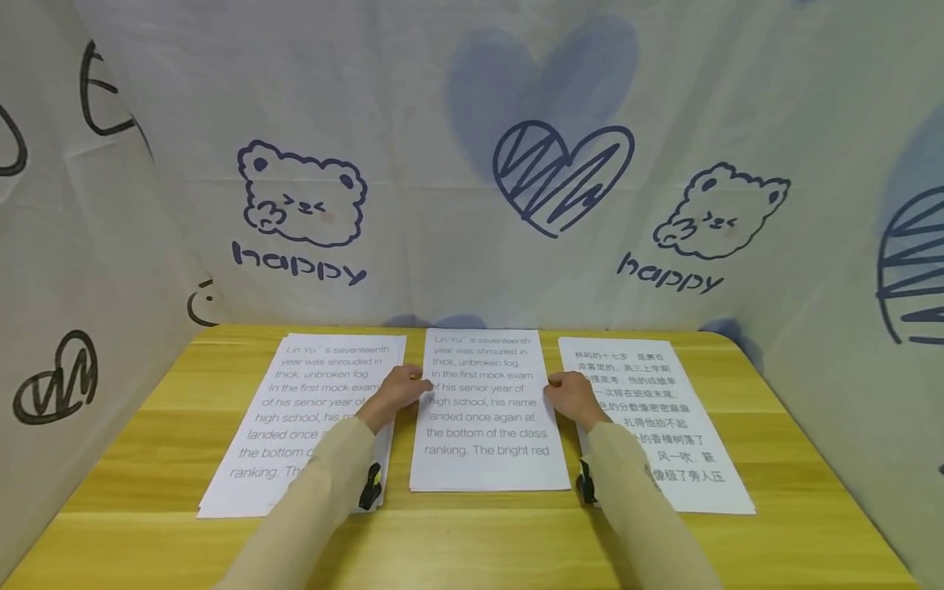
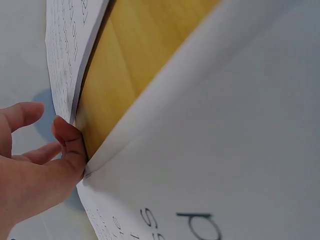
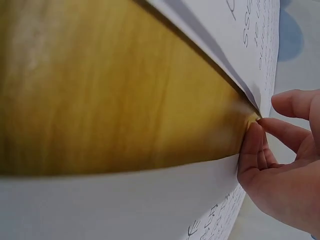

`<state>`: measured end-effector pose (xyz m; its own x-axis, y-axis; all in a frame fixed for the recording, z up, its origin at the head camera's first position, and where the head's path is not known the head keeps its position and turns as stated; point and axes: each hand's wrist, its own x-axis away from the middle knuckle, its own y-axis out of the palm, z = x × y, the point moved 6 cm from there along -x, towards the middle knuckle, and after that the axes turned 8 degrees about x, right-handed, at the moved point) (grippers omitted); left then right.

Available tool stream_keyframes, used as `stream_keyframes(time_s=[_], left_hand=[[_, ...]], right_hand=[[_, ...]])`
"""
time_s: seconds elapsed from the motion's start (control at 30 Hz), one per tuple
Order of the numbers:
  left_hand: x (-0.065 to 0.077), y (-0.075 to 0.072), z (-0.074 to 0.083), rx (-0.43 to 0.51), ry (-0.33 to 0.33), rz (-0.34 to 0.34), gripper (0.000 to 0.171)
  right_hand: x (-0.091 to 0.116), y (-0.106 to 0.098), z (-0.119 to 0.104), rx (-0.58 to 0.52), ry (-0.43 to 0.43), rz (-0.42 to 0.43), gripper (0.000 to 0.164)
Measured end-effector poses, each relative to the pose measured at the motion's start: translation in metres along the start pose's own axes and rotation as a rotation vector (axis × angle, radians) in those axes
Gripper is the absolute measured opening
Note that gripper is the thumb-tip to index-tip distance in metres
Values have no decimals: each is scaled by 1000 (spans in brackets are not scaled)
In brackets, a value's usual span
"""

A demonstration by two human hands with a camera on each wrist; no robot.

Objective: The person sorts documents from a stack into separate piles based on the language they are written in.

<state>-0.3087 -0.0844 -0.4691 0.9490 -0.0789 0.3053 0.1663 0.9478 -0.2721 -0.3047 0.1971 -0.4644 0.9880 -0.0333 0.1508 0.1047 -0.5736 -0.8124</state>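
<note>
Three stacks of printed paper lie side by side. My left hand [image 1: 398, 389] is at the left edge of the middle paper stack [image 1: 479, 467], reaching across the left paper stack [image 1: 243, 492]. In the left wrist view its fingers [image 2: 30, 112] are loosely bent and apart, with the thumb close to the paper's edge. My right hand [image 1: 575, 397] is at the middle stack's opposite edge, partly over the right paper stack [image 1: 708, 496]. Fingertips [image 3: 265, 122] meet the middle stack's edge in the right wrist view. English text covers the left and middle stacks; the right one bears Chinese characters.
All the paper lies on a yellow wood-grain table [image 1: 472, 541]. Narrow strips of tabletop separate the stacks. A pale cloth [image 1: 428, 229] printed with bears, hearts and "happy" rises behind the table and along both sides.
</note>
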Motion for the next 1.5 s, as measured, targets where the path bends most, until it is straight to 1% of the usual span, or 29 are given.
stream_keyframes(time_s=[0.1, 0.23, 0.4, 0.43, 0.57, 0.67, 0.77, 0.8, 0.9, 0.97, 1.17, 1.2, 1.3, 1.4, 1.5], left_hand=[[-1, 1, 1, -7, 7, -7, 56], [-1, 2, 3, -27, 13, -1, 55], [-3, 4, 4, -11, -2, 13, 54], [-3, 5, 4, -7, -4, 13, 54], [-2, 5, 5, 13, -23, 11, 56], [-1, 4, 7, 29, -36, 17, 56], [-1, 3, 8, 34, -31, 27, 54], [-1, 3, 9, 35, -25, 29, 53], [-2, 3, 10, 41, 1, 31, 51], [-3, 3, 10, 58, 14, 24, 51], [-6, 5, 9, 91, 31, -19, 57], [-7, 6, 9, 84, 34, -17, 57], [-8, 5, 9, 64, 45, 7, 56], [-7, 3, 10, 40, 60, 35, 53], [-3, -2, 11, 24, 75, 50, 51]], right_hand=[[0, -1, -1, 4, -14, 14, 43], [0, -1, -2, 1, -25, 34, 40], [1, -1, -3, 7, -34, 46, 35], [1, -1, -3, 10, -39, 51, 34], [0, -1, -4, -1, -52, 48, 15], [0, 0, -5, -12, -53, 35, 20], [2, -2, -6, -10, -49, 34, 13], [3, -3, -6, -14, -37, 32, 15], [5, -3, -6, -33, -8, 23, 32], [5, -3, -6, -50, 8, 23, 39], [2, -5, -4, -71, -6, 70, 20], [2, -5, -4, -70, -13, 82, 20], [3, -7, -5, -71, -33, 108, 35], [3, -7, -6, -64, -52, 126, 46], [2, -8, -5, -79, -35, 109, 47]])
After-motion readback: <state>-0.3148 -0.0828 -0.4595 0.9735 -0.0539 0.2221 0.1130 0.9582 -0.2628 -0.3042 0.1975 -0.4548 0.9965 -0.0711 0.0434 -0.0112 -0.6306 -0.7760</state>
